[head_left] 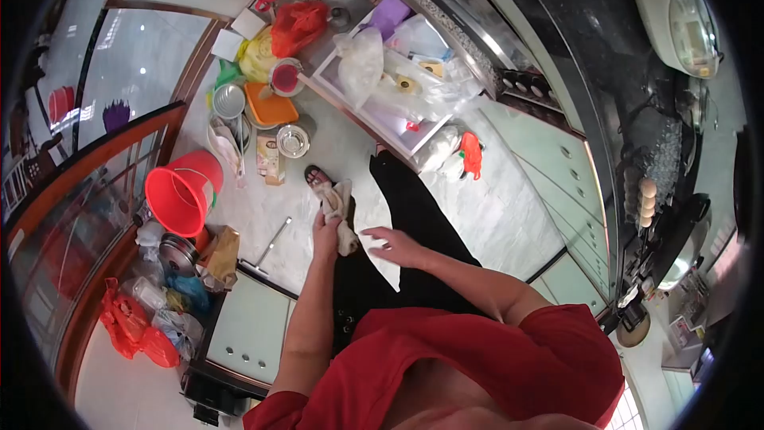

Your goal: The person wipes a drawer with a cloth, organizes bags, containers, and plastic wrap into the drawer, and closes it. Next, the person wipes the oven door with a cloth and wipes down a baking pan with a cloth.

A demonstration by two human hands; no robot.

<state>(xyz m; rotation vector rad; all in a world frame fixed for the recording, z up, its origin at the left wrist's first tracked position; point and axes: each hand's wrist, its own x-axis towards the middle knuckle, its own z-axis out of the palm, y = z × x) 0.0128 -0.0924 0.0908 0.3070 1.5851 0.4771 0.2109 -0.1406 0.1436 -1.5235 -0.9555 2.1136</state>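
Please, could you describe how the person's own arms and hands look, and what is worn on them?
Both arms come out of short, plain red sleeves and are bare below. The left hand and right hand wear no gloves; no watch or bracelet shows. I cannot tell about rings.

Beige cloth (339, 202) in left hand (324, 233)
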